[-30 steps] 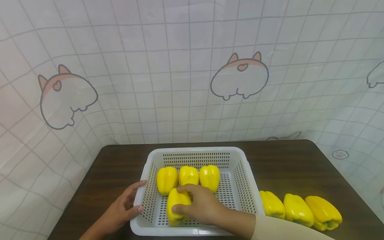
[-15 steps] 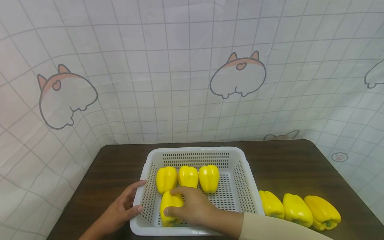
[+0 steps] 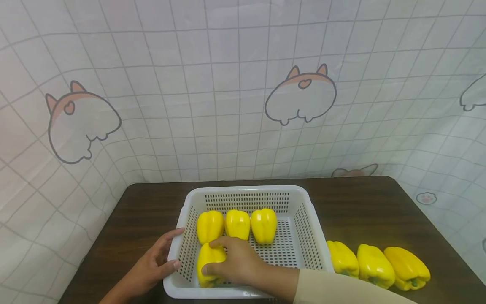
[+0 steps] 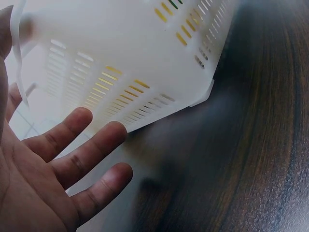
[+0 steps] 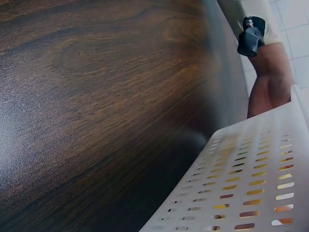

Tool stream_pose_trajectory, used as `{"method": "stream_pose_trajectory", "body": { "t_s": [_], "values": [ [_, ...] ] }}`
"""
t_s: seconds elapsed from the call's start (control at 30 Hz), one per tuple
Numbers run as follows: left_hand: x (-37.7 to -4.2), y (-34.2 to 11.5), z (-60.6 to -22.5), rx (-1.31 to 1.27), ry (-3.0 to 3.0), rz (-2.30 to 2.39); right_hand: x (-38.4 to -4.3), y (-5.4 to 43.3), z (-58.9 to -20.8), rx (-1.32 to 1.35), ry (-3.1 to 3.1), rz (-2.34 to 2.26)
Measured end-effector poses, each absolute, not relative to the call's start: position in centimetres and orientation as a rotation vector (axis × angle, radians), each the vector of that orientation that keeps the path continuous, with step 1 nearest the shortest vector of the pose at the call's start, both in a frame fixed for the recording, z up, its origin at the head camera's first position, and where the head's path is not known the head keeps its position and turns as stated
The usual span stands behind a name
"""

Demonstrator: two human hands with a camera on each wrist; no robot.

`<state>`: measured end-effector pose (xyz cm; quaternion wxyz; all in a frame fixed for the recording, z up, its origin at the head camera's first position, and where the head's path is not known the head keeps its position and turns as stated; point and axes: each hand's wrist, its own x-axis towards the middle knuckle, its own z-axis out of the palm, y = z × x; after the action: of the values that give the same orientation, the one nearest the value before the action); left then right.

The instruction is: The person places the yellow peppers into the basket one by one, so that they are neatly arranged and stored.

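In the head view, my right hand (image 3: 239, 261) grips a yellow bell pepper (image 3: 206, 258) at the front left inside a white slotted plastic basket (image 3: 243, 292). Its thumb lies across the pepper's near side. Behind it, a row of three yellow peppers stands in the basket, the middle one (image 3: 238, 224) just beyond my right hand's fingers. My left hand (image 3: 153, 261) is at the basket's left rim, thumb and forefinger resting on it. The left wrist view shows the other fingers (image 4: 96, 150) straight and spread beside the slotted wall (image 4: 116, 92).
Three more yellow peppers lie on the dark wooden table (image 3: 360, 202) right of the basket, the middle one (image 3: 375, 265) between two others. A white gridded curtain (image 3: 228, 105) with cartoon animal prints hangs behind the table. The right wrist view shows the basket's side (image 5: 251, 179) and wood grain.
My right hand has moved the gripped pepper leftward inside the basket, toward its left wall. My left hand has stayed at the rim.
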<state>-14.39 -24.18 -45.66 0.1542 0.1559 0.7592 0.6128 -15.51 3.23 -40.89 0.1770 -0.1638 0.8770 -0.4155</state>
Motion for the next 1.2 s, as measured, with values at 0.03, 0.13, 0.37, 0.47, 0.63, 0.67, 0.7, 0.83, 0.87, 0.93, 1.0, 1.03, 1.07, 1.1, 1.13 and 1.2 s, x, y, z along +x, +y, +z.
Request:
{"method": "stream_pose_trajectory", "body": {
  "t_s": [0.03, 0.13, 0.37, 0.47, 0.63, 0.67, 0.7, 0.83, 0.87, 0.93, 1.0, 1.03, 1.07, 1.1, 1.13, 1.2],
  "values": [
    [-14.39, -24.19, -45.68, 0.444, 2.174, 1.757, -15.53, 3.21, -40.90, -0.458, 2.478, -1.179],
    [-14.38, -24.21, -45.73, 0.438, 2.178, 1.754, -15.53, 3.19, -40.90, -0.444, 2.452, -1.203],
    [-14.35, -24.26, -45.82, 0.450, 2.191, 1.747, -15.56, 3.23, -41.05, -0.470, 2.419, -1.231],
    [-14.34, -24.29, -45.82, 0.455, 2.183, 1.752, -15.57, 3.18, -41.10, -0.472, 2.420, -1.220],
    [-14.34, -24.30, -45.81, 0.459, 2.176, 1.757, -15.56, 3.14, -41.13, -0.468, 2.408, -1.227],
    [-14.34, -24.30, -45.80, 0.456, 2.178, 1.754, -15.56, 3.15, -41.13, -0.466, 2.406, -1.228],
    [-14.36, -24.28, -45.79, 0.446, 2.180, 1.754, -15.57, 3.15, -41.13, -0.465, 2.404, -1.229],
    [-14.36, -24.25, -45.76, 0.427, 2.184, 1.747, -15.65, 3.19, -41.15, -0.458, 2.391, -1.237],
    [-14.36, -24.25, -45.76, 0.428, 2.179, 1.752, -15.68, 3.19, -41.16, -0.455, 2.388, -1.238],
    [-14.34, -24.27, -45.76, 0.442, 2.168, 1.762, -15.72, 3.18, -41.17, -0.451, 2.383, -1.239],
    [-14.33, -24.24, -45.71, 0.449, 2.161, 1.771, -15.75, 3.17, -41.18, -0.447, 2.384, -1.236],
    [-14.31, -24.23, -45.69, 0.454, 2.158, 1.775, -15.76, 3.17, -41.19, -0.446, 2.386, -1.232],
    [-14.29, -24.22, -45.68, 0.463, 2.158, 1.776, -15.77, 3.17, -41.18, -0.446, 2.390, -1.228],
    [-14.29, -24.22, -45.67, 0.469, 2.157, 1.778, -15.76, 3.18, -41.19, -0.445, 2.391, -1.228],
    [-14.29, -24.20, -45.66, 0.474, 2.154, 1.781, -15.76, 3.20, -41.19, -0.444, 2.390, -1.232],
    [-14.31, -24.21, -45.65, 0.486, 2.148, 1.786, -15.74, 3.26, -41.21, -0.437, 2.389, -1.244]
  ]
}}
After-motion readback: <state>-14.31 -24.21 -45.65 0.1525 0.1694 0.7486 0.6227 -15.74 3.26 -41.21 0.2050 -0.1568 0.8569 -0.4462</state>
